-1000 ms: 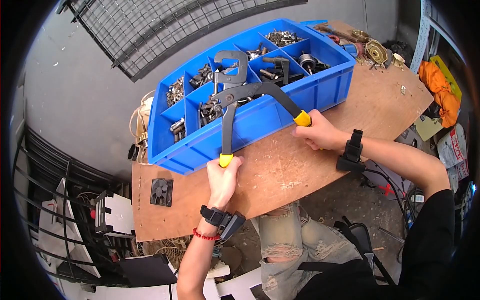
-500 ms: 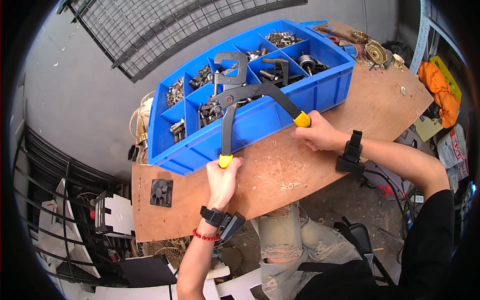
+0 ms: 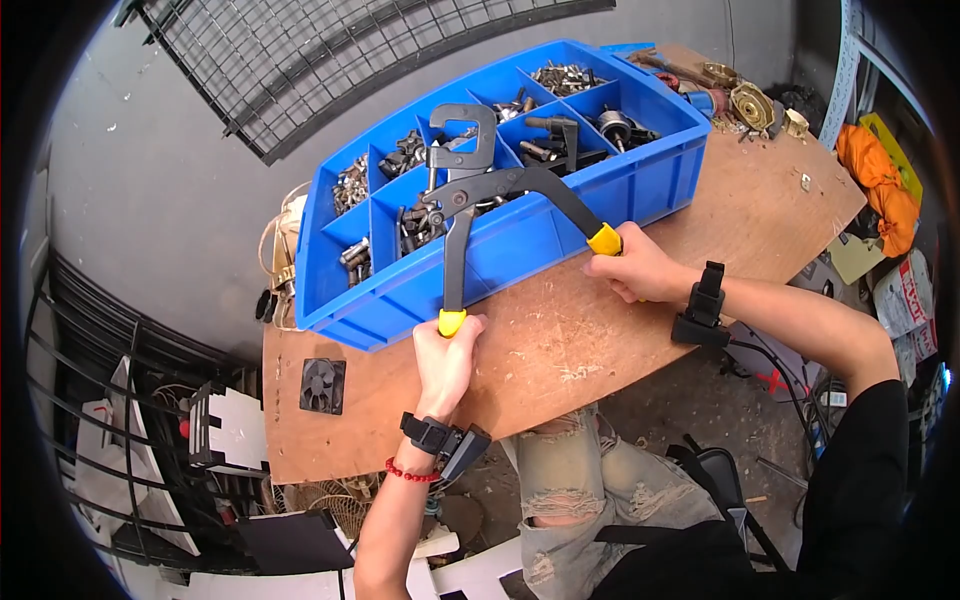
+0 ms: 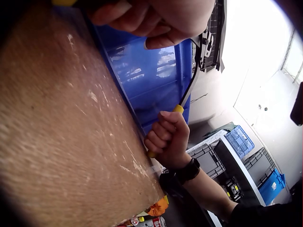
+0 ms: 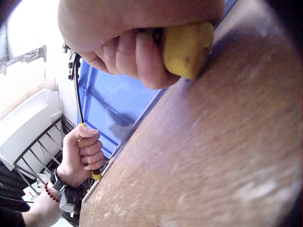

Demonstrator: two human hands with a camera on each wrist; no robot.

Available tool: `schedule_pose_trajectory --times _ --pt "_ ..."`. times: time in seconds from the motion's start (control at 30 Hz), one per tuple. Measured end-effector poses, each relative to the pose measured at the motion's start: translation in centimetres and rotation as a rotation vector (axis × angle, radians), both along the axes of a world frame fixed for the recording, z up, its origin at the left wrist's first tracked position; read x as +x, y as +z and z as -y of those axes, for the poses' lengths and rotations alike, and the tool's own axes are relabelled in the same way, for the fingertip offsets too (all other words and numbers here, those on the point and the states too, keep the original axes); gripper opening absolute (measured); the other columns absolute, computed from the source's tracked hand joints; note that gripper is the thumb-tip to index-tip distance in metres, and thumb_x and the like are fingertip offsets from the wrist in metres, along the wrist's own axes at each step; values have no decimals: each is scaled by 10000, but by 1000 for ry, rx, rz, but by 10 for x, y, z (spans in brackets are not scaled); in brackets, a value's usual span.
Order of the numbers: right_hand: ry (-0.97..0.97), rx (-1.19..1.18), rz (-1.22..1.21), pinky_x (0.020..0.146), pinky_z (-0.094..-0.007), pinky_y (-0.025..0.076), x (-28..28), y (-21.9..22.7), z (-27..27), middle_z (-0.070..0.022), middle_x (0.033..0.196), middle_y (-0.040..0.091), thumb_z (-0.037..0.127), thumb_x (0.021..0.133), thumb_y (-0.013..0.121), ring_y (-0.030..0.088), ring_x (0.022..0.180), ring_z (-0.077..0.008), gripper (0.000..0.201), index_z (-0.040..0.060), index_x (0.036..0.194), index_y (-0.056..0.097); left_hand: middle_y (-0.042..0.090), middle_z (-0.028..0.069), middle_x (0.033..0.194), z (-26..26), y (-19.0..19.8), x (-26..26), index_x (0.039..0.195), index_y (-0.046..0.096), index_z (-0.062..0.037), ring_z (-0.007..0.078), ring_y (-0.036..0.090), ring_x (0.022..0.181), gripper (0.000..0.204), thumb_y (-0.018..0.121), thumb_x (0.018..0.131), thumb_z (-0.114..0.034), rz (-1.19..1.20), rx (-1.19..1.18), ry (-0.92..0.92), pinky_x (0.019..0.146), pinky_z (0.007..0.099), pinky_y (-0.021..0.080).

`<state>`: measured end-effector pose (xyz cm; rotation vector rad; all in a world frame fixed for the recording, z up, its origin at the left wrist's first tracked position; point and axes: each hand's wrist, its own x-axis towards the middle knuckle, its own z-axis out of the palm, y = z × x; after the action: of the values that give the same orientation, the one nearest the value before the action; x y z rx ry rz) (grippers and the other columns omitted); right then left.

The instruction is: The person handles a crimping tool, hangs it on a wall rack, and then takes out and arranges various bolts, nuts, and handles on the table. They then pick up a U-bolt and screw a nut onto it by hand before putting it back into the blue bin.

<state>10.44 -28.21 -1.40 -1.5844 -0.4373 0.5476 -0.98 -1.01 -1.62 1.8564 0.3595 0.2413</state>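
Observation:
A large tool [image 3: 470, 190] with two long black handles, yellow grips and a C-shaped head is held in front of and over a blue divided bin [image 3: 500, 250]. My left hand [image 3: 444, 368] grips the yellow end of the near-left handle. Around the other handle's yellow end my right hand [image 3: 642, 266] is curled; the handles stand spread wide apart. The tool's head is above compartments of bolts and metal parts. In the right wrist view the yellow grip [image 5: 187, 49] sticks out past my right hand [image 5: 137, 42]. Both palms are hidden.
The bin stands on a wooden table [image 3: 560, 350]. A small black fan [image 3: 323, 385] lies at the table's left. Metal parts [image 3: 752, 104] and debris lie at the far right corner. A wire grid [image 3: 300, 60] is on the wall behind, and an orange bag [image 3: 882, 190] lies beyond the right edge.

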Motion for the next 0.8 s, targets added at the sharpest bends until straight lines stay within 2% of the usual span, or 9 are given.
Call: schedule_pose_trajectory --times 0.07,0.17,0.67,0.8 --pt "6 -2 5 373 -264 345 0 0 0 10 518 455 186 869 663 422 399 -80 257 61 715 499 521 -17 525 -1 -1 1 605 587 -1 64 445 464 290 703 828 -145 7 10 -1 437 278 328" --pt "15 -11 15 369 -267 352 0 0 1 9 520 461 160 876 638 424 394 -82 222 46 745 499 425 -80 527 1 -4 1 635 538 -91 16 327 397 288 659 896 -118 30 -9 -27 364 223 217" --pt "8 -19 25 379 -259 355 0 0 1 8 519 466 187 865 659 429 399 -80 248 60 717 506 417 -89 540 -1 -7 2 666 565 -72 8 326 413 258 648 907 -113 35 0 -41 372 214 213" --pt "-26 -29 74 383 -264 352 -3 0 0 4 519 473 145 868 633 424 401 -75 237 47 702 496 449 -70 539 3 -2 -1 641 564 -42 23 363 446 272 666 882 -118 42 18 -14 405 242 260"
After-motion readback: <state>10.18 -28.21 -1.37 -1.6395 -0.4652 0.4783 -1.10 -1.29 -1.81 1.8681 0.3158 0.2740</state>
